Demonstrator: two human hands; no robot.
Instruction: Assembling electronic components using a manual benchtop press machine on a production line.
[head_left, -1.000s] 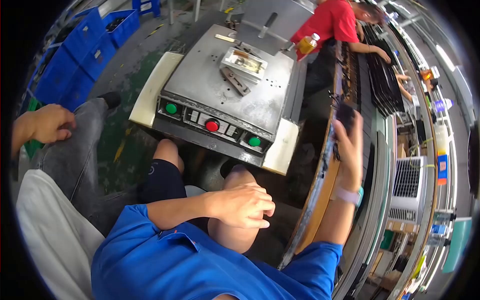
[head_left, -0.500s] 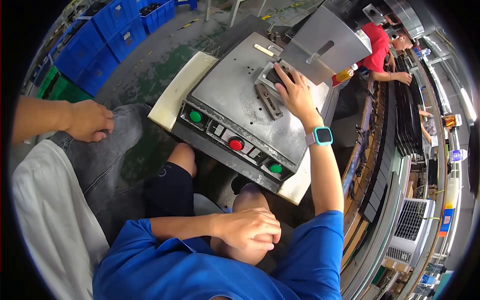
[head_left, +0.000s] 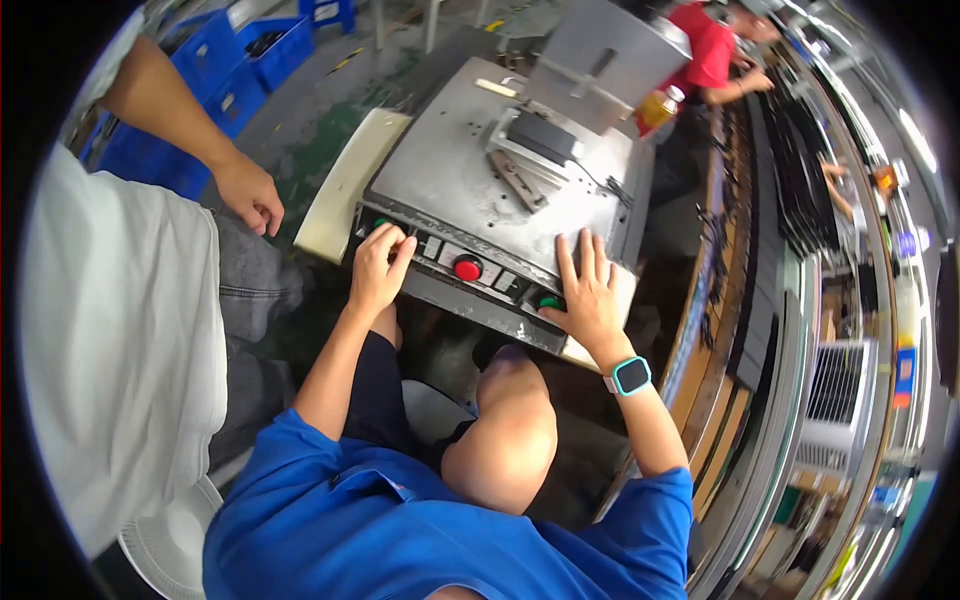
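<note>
A metal machine table (head_left: 430, 165) stands before me, with buttons along its front panel. My left hand (head_left: 378, 268) is at the left green button (head_left: 381, 224), its bent fingers covering most of it; nothing is held. My right hand (head_left: 592, 298) lies with fingers spread on the table's front right corner, its thumb at the right green button (head_left: 549, 302). Between the hands is a red button (head_left: 467, 268). Farther back, a black rectangular block (head_left: 543, 136), which seems to have a thin dark cable (head_left: 612, 188), sits in a metal fixture (head_left: 515, 150) below the grey machine head (head_left: 590, 65).
A slotted metal bar (head_left: 517, 182) lies in front of the fixture. A bottle of yellow liquid (head_left: 658, 108) stands right of the machine head. A person in a light shirt (head_left: 130, 330) is close on my left; another in red (head_left: 705, 50) works at the conveyor line (head_left: 715, 270).
My right hand has left the black block and come down to the front right corner. The left hand has risen from my knee to the left button. The neighbour's arm has shifted.
</note>
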